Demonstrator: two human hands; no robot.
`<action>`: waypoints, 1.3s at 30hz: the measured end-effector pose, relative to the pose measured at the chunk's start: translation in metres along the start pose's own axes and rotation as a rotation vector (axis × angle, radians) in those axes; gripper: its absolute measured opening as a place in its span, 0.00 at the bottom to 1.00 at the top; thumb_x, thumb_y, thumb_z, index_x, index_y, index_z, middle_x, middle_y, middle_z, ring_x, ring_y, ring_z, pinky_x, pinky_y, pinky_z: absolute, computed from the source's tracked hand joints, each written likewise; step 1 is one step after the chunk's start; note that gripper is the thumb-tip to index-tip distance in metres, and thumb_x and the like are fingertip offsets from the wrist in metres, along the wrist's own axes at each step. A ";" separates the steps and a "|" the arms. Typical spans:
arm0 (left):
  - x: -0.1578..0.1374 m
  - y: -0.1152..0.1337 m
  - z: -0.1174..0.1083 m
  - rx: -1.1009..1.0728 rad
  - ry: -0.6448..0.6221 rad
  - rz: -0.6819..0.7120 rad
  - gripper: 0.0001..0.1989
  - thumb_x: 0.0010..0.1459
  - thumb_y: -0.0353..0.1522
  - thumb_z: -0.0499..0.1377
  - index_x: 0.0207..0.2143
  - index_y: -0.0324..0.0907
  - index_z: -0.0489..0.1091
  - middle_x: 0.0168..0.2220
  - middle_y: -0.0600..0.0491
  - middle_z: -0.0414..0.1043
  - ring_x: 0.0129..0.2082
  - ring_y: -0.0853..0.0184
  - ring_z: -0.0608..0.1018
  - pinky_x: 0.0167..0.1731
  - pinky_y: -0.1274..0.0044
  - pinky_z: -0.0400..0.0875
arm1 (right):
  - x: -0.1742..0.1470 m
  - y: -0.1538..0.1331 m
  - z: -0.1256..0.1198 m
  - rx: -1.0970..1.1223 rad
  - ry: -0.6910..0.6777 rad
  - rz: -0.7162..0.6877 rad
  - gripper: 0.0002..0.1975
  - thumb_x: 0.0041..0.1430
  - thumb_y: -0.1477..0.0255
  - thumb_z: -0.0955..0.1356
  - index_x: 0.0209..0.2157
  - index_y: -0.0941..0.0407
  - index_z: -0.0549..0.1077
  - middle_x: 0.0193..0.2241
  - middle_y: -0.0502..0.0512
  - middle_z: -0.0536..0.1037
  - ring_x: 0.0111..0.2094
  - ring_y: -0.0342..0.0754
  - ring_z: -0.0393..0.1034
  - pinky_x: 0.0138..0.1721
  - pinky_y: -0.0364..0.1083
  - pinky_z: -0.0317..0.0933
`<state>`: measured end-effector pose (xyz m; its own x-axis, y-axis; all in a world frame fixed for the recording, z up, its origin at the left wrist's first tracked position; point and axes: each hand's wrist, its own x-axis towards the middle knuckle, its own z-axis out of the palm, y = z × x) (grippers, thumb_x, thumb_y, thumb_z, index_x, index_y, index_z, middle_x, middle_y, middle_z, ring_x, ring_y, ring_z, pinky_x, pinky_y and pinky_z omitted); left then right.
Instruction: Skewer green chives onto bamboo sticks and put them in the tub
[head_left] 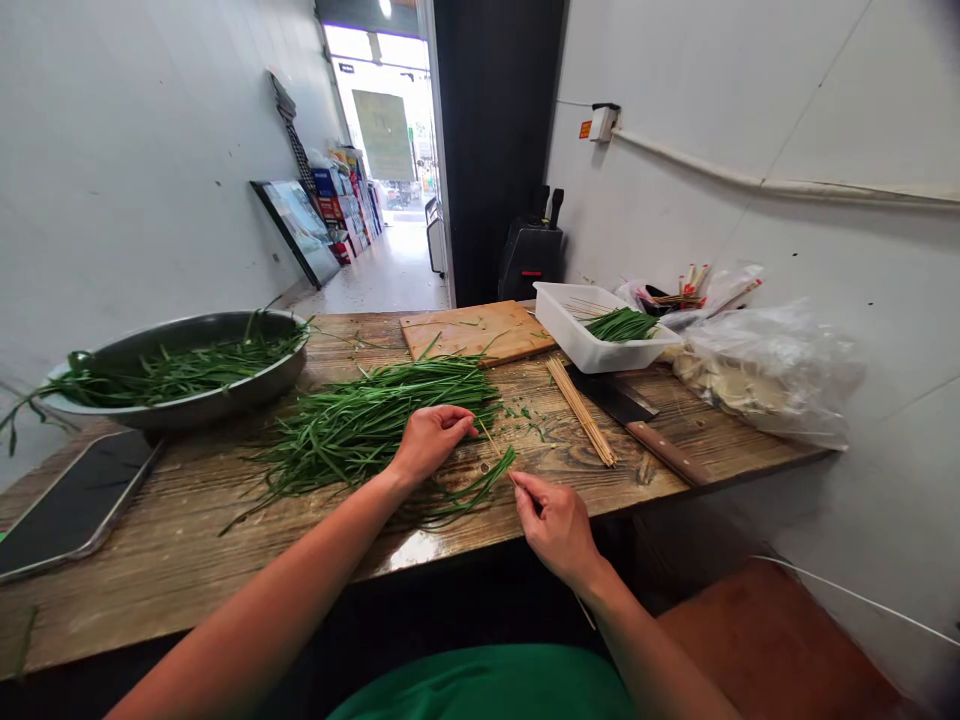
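A thin bamboo skewer (489, 436) runs slantwise between my hands, past the ends of a small bunch of garlic chives (484, 488) near the table's front edge. Whether it pierces them I cannot tell. My left hand (431, 440) pinches the skewer's upper end, just over the right side of a large pile of chives (360, 415). Lower down, my right hand (553, 520) is closed around the skewer beside the small bunch. The skewer's other end sticks out below that hand. A bundle of bare skewers (581, 412) lies to the right on the wooden table (225, 560).
A cleaver (667, 452) lies at the right, beside a white plastic tub (600, 350) holding chives. Behind are a cutting board (480, 332) and a plastic bag (772, 370). At left stand a metal bowl (180, 400) of greens and a phone (79, 500).
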<state>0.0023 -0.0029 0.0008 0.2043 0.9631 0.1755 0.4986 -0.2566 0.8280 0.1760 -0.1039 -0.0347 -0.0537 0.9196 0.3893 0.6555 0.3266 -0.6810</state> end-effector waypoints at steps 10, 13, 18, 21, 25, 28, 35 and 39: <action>-0.001 0.000 0.000 -0.006 0.001 0.027 0.14 0.49 0.39 0.53 0.30 0.39 0.72 0.26 0.54 0.75 0.26 0.70 0.74 0.28 0.81 0.65 | 0.001 -0.001 -0.001 -0.018 -0.008 0.009 0.15 0.55 0.74 0.60 0.41 0.55 0.73 0.36 0.52 0.78 0.34 0.47 0.74 0.34 0.41 0.66; -0.001 -0.001 0.000 0.012 -0.004 0.048 0.14 0.49 0.39 0.53 0.30 0.39 0.73 0.26 0.54 0.75 0.26 0.70 0.74 0.29 0.81 0.66 | 0.000 -0.001 -0.001 -0.013 -0.004 0.011 0.15 0.55 0.73 0.60 0.41 0.55 0.73 0.35 0.52 0.78 0.33 0.47 0.74 0.32 0.42 0.66; -0.001 -0.001 -0.001 0.036 -0.008 0.073 0.14 0.50 0.38 0.53 0.31 0.39 0.73 0.26 0.53 0.75 0.26 0.69 0.74 0.29 0.81 0.66 | 0.000 -0.001 0.000 -0.013 -0.007 0.017 0.15 0.55 0.73 0.60 0.41 0.54 0.73 0.35 0.52 0.78 0.32 0.47 0.74 0.32 0.42 0.66; -0.002 -0.001 -0.001 0.047 -0.016 0.088 0.14 0.50 0.37 0.53 0.31 0.38 0.73 0.26 0.53 0.75 0.26 0.70 0.74 0.28 0.81 0.66 | 0.000 -0.001 0.000 -0.008 -0.004 0.017 0.15 0.55 0.73 0.60 0.41 0.54 0.73 0.35 0.53 0.78 0.33 0.48 0.74 0.34 0.42 0.66; -0.008 0.002 0.003 0.054 -0.100 0.139 0.13 0.51 0.37 0.53 0.32 0.39 0.74 0.28 0.52 0.75 0.27 0.69 0.74 0.29 0.81 0.66 | 0.000 -0.001 0.000 -0.001 0.001 0.033 0.15 0.55 0.74 0.59 0.42 0.55 0.73 0.34 0.53 0.78 0.30 0.47 0.74 0.29 0.41 0.66; -0.014 0.010 0.003 0.059 -0.288 0.247 0.12 0.51 0.37 0.54 0.32 0.40 0.74 0.31 0.52 0.75 0.30 0.69 0.74 0.32 0.81 0.66 | 0.001 0.000 0.000 0.005 0.016 0.038 0.15 0.55 0.74 0.59 0.42 0.56 0.72 0.32 0.53 0.78 0.30 0.47 0.73 0.29 0.41 0.65; -0.005 0.002 -0.009 0.463 0.046 0.366 0.12 0.54 0.36 0.52 0.33 0.42 0.73 0.33 0.49 0.73 0.35 0.65 0.71 0.39 0.73 0.60 | 0.001 0.004 0.002 0.033 0.038 0.053 0.15 0.55 0.74 0.59 0.42 0.57 0.72 0.35 0.55 0.78 0.32 0.47 0.73 0.32 0.42 0.65; -0.001 -0.013 -0.007 0.797 0.107 0.391 0.08 0.52 0.33 0.55 0.33 0.44 0.73 0.32 0.49 0.70 0.37 0.62 0.68 0.38 0.69 0.56 | 0.000 0.005 0.002 0.022 0.028 0.067 0.16 0.55 0.73 0.59 0.42 0.58 0.72 0.33 0.55 0.78 0.27 0.46 0.73 0.28 0.41 0.65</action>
<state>-0.0104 0.0003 -0.0063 0.4225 0.7870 0.4495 0.8553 -0.5103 0.0894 0.1775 -0.1018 -0.0398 0.0107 0.9331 0.3596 0.6404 0.2698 -0.7191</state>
